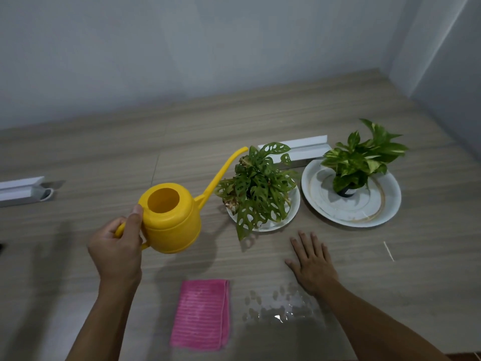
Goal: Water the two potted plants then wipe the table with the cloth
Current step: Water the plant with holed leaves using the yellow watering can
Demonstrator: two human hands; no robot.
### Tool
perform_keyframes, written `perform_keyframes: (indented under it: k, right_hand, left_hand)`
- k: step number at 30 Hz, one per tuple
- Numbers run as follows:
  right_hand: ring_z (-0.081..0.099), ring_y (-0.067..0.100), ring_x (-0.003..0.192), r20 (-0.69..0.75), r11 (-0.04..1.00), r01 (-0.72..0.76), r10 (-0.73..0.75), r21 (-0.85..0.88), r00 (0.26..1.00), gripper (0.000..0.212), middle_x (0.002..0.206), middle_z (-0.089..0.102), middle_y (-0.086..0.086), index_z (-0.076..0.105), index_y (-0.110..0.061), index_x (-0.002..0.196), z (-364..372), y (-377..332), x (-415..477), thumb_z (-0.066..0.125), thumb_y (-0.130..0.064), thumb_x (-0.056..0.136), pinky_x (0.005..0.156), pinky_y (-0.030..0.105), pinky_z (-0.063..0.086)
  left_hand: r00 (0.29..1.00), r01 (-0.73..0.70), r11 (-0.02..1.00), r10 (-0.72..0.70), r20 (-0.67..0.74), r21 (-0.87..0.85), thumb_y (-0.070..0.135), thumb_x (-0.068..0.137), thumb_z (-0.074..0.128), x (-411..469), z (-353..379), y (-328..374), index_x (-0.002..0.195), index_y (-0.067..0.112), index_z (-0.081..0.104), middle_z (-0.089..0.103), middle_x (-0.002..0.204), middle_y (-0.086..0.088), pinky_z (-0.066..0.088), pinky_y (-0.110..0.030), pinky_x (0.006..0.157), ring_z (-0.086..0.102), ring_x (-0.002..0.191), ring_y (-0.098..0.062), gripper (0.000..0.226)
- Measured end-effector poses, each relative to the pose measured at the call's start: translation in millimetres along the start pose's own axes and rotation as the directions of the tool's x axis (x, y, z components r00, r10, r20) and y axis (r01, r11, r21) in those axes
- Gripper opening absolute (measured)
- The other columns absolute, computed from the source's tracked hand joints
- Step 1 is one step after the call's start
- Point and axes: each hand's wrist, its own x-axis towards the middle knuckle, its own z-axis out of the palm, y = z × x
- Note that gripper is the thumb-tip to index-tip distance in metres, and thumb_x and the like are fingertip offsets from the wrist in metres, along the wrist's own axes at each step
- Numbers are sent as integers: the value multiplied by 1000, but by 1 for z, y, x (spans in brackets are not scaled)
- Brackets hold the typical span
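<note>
My left hand (118, 250) grips the handle of a yellow watering can (170, 220), held above the table with its long spout reaching the top of the left plant. That plant (256, 187) has holed green leaves and stands on a white saucer (292, 213). The right plant (363, 158), with variegated leaves in a small dark pot, stands on a larger white saucer (364, 217). My right hand (312, 261) lies flat and open on the table in front of the saucers. A folded pink cloth (201, 315) lies near the front edge.
A patch of water drops (276, 307) sits on the wooden table (104, 157) right of the cloth. A white angled strip (299, 148) lies behind the plants, another (22, 190) at the far left. White walls close the back and right.
</note>
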Motion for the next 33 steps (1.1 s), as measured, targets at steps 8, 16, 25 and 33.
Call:
perform_keyframes:
  k: [8, 16, 25, 33]
  right_hand:
    - [-15, 23, 147, -14, 999, -20, 19, -49, 1000, 82, 163, -5, 3, 7, -24, 154, 6, -8, 1, -8, -71, 90, 116, 43, -10]
    - [13, 28, 148, -52, 999, -40, 39, -24, 998, 67, 160, 26, 5, 28, -23, 152, 17, -13, 0, 20, -63, 98, 116, 43, -1]
    - [1, 24, 150, -113, 998, -57, 54, -30, 992, 73, 164, 8, 4, 17, -23, 155, 27, -10, 5, 7, -66, 97, 117, 44, -1]
    - [-22, 21, 147, -149, 1000, -5, 2, -19, 989, 80, 162, -16, -1, -5, -28, 154, 28, -4, 13, -12, -72, 87, 116, 43, -14]
  left_hand:
    - [996, -44, 996, 37, 85, 82, 39, 90, 64, 10, -5, 4, 55, -1, 47, 45, 49, -10, 35, -40, 47, 39, 46, -18, 57]
    - [989, -83, 981, 60, 132, 175, 20, 96, 65, 18, -5, 14, 56, -9, 44, 41, 51, -19, 33, -25, 43, 36, 46, -13, 53]
    - [988, -52, 972, 18, 152, 228, 24, 96, 65, 23, -2, 18, 56, -5, 46, 41, 47, -12, 40, -35, 54, 39, 46, -14, 53]
    - [985, -53, 969, 11, 171, 243, 26, 96, 66, 28, 5, 23, 57, -11, 44, 42, 51, -24, 44, -47, 52, 39, 49, -25, 57]
